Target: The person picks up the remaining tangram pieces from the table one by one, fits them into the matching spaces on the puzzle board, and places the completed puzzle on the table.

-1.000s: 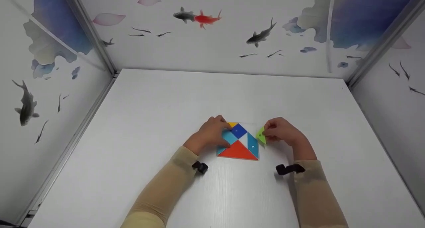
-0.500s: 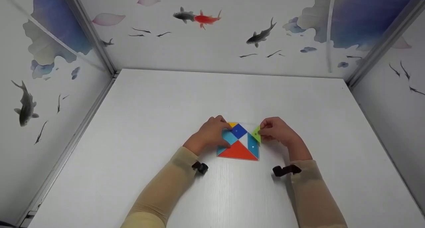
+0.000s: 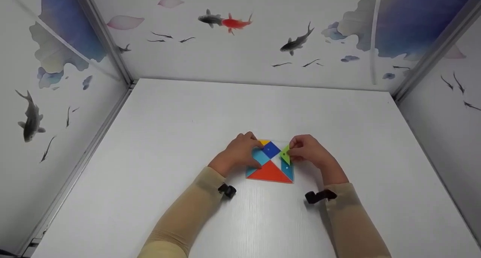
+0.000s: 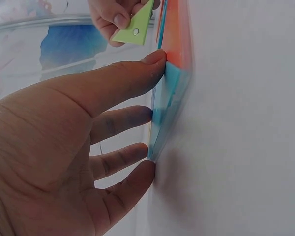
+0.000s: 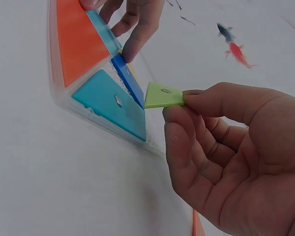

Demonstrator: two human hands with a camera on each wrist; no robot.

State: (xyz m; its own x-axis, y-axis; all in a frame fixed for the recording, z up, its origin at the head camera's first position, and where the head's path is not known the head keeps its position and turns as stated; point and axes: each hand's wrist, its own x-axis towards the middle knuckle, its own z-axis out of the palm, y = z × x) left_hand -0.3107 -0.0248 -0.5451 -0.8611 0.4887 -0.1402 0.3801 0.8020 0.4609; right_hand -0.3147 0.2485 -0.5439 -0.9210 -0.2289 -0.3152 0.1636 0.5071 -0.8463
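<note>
A square tangram tray [image 3: 277, 160] lies on the table, holding an orange triangle [image 3: 269, 172], a light blue piece [image 3: 260, 156], a dark blue square [image 3: 271, 150], a teal parallelogram [image 5: 113, 103] and a yellow piece [image 3: 265, 141]. My left hand [image 3: 239, 150] rests on its left side, with thumb and fingers spread and touching it in the left wrist view. Between thumb and forefinger, my right hand [image 3: 309, 150] pinches a green tangram triangle [image 5: 162, 95] with a round metal dot. This piece is tilted above the tray's right part, one corner near the dark blue square.
The white table [image 3: 188, 119] extends around the tray. Printed wall panels [image 3: 240, 55] enclose its back and sides. In the right wrist view, part of another orange piece [image 5: 197, 225] shows below the right hand. Each wrist wears a black camera strap [image 3: 326, 195].
My right hand has moved left with the green triangle, from beside the tray's right edge to over it. The left hand has stayed in place on the tray.
</note>
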